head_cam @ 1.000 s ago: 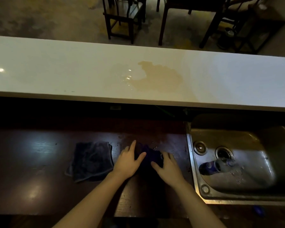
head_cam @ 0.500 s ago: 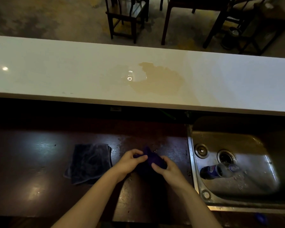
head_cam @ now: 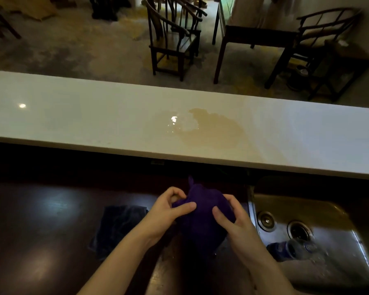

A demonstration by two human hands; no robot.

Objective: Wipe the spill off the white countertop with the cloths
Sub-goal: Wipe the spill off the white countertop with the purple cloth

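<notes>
Head camera looks down on our two hands gathered over the dark lower counter [head_cam: 41, 220], with the spill [head_cam: 211, 129] lying straight ahead and above them on the white countertop [head_cam: 73, 116]. That tan puddle spreads along the countertop's length, left to right, a little right of our hands' midline, so we judge the right hand [head_cam: 237, 226] marginally nearer. Both hands grip the purple cloth [head_cam: 202, 211], bunched and lifted clear of the counter. Our left hand [head_cam: 168, 211] pinches its left edge, thumb across the fabric, fingers curled. The right hand clamps the other side, thumb pressed in front. A second, dark grey cloth [head_cam: 117, 226] lies flat, untouched, just left of the left wrist.
</notes>
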